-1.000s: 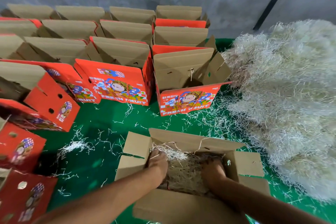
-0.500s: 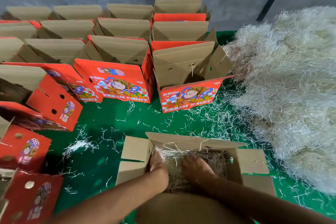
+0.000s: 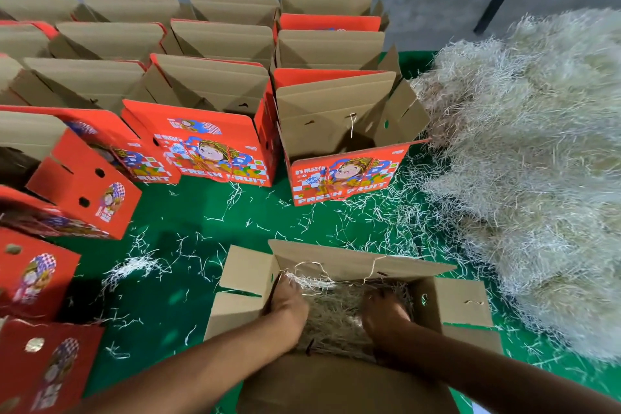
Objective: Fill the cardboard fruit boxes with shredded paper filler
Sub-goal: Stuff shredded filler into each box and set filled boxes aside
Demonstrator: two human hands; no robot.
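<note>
An open cardboard fruit box stands right in front of me on the green floor, flaps spread, partly filled with shredded paper filler. My left hand presses into the filler against the box's left inner wall, fingers pointing away from me. My right hand rests on the filler toward the right side, its fingertips sunk in the strands. A big pile of shredded paper lies to the right of the box.
Rows of open red "Fresh Fruit" boxes fill the floor ahead and to the left, up to a grey wall. Loose paper strands litter the green floor between them and my box.
My right hand slid from the middle of the filler toward the box's right side. My left hand stayed at the left inner wall.
</note>
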